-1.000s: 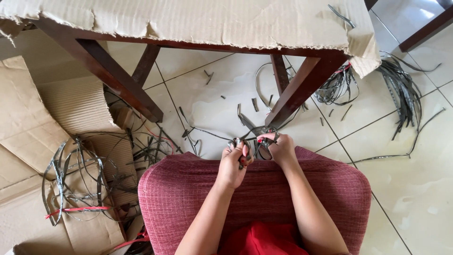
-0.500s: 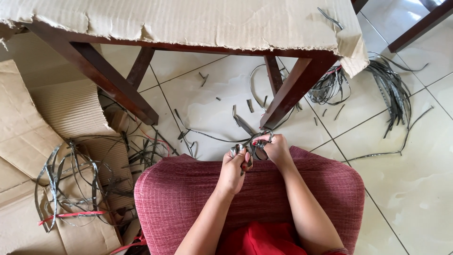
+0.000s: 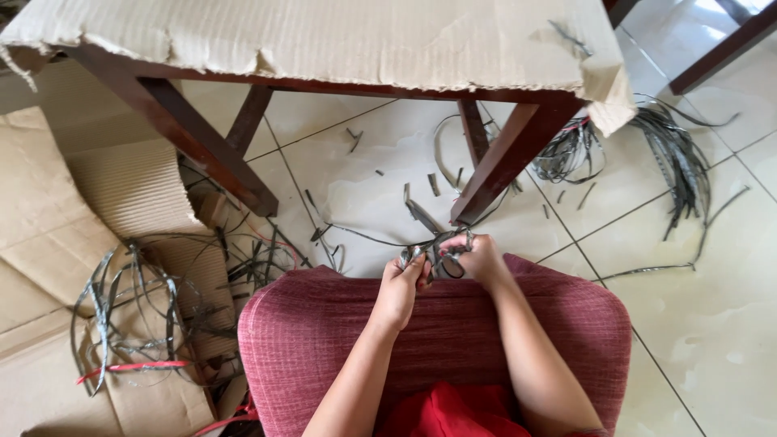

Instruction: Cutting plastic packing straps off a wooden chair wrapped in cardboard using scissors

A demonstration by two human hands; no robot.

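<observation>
Both pinching a coiled grey strip [image 3: 439, 257]: left hand [image 3: 402, 285], right hand [image 3: 481, 257]; loose tail trailing left across the floor [image 3: 712, 324].

A cushion [image 3: 437, 324] lies across the person's lap, nearest the camera. At its far edge both hands meet: the left hand [image 3: 402, 285] just left of the right hand [image 3: 483, 259], with a tangle of strips [image 3: 437, 255] between them and touching both. Beyond the hands stands the table [image 3: 518, 154], a cardboard sheet [image 3: 324, 36] lying on its top and hanging over the right corner. Cut scraps [image 3: 421, 190] lie on the floor [image 3: 712, 324] under the table. Left of the cushion, a coil of strips [image 3: 133, 311] rests on flattened cardboard [image 3: 48, 218] (itself on the floor). Right of the table leg, well apart from the hands, lies another bundle of strips [image 3: 676, 158].
</observation>
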